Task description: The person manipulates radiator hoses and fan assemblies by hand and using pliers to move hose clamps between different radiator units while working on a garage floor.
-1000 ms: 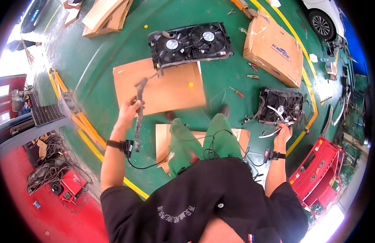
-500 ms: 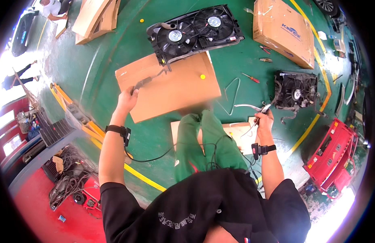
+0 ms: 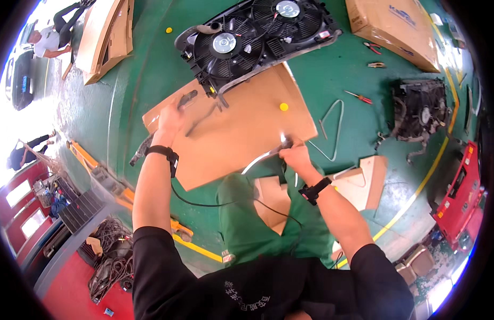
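Note:
My left hand (image 3: pixel 171 120) is closed around a long dark hose-like piece (image 3: pixel 140 151) over the left part of the flat cardboard (image 3: pixel 241 136). One end shows beyond my fingers, the other beside my wrist. Near the cardboard's right edge, my right hand (image 3: pixel 297 156) grips a curved silver strip or tube (image 3: pixel 262 158), whose exact kind I cannot make out. Ahead, a black radiator assembly with twin fans (image 3: pixel 241 42) rests partly over the cardboard's far edge. A thin dark streak lies below it, either a pipe or a shadow.
At right are a bent thin metal tube (image 3: pixel 341 125), a red screwdriver (image 3: pixel 359 97), two pliers (image 3: pixel 376 65) and a smaller dirty fan unit (image 3: pixel 420 112). A large carton (image 3: pixel 399 34) stands far right; a person (image 3: pixel 52 42) is at far left.
My right hand has moved left with the silver piece, away from the smaller fan unit to the cardboard. The dark piece in my left hand has turned. The view has shifted.

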`<state>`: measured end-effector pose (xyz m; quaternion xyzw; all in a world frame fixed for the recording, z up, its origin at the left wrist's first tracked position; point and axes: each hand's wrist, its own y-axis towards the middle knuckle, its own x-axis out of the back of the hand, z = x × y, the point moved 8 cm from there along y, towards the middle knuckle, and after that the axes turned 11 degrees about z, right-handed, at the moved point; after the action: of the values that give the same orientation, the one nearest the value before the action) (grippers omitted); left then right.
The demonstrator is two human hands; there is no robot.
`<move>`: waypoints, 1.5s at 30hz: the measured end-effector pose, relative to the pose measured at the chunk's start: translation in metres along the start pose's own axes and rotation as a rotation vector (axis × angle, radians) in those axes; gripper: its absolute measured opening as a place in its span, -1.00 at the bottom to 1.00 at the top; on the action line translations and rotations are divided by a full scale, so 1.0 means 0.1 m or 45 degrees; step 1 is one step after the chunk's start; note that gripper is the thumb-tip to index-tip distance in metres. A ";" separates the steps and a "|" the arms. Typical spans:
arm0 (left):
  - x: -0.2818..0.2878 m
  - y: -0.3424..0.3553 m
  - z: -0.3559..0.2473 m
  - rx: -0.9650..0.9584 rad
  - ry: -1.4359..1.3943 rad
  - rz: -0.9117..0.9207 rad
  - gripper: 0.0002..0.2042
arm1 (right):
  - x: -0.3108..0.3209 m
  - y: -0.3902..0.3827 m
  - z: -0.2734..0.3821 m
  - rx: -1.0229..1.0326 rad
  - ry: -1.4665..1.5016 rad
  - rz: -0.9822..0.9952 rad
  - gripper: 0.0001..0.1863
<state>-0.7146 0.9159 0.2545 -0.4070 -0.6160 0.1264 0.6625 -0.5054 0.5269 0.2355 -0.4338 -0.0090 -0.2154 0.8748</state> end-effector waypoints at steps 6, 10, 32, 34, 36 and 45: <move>-0.67 1.39 0.11 -0.309 0.009 -0.210 -0.57 | -0.82 0.90 -0.28 0.114 0.072 0.088 -0.61; -0.68 1.76 0.47 -0.356 0.067 -0.236 -0.61 | -0.86 0.86 -0.04 0.235 0.037 0.228 -0.64; -0.89 2.00 -0.10 -0.317 0.016 0.384 -0.54 | -0.68 0.10 -0.56 0.423 0.027 -0.553 -0.72; -0.94 2.00 -0.04 -0.316 -0.070 0.317 -0.55 | -0.71 0.16 -0.52 0.437 0.021 -0.561 -0.72; -0.93 2.04 0.00 -0.317 -0.054 0.235 -0.57 | -0.73 0.18 -0.43 0.445 -0.019 -0.567 -0.71; -0.86 2.40 -0.15 -0.354 0.309 -0.105 -0.60 | -0.93 0.28 -0.14 0.549 -0.072 -0.453 -0.72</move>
<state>-0.6388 1.0052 0.0273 -0.4814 -0.5592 -0.0374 0.6739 -0.5813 0.5657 0.1865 -0.2353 -0.1551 -0.3464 0.8948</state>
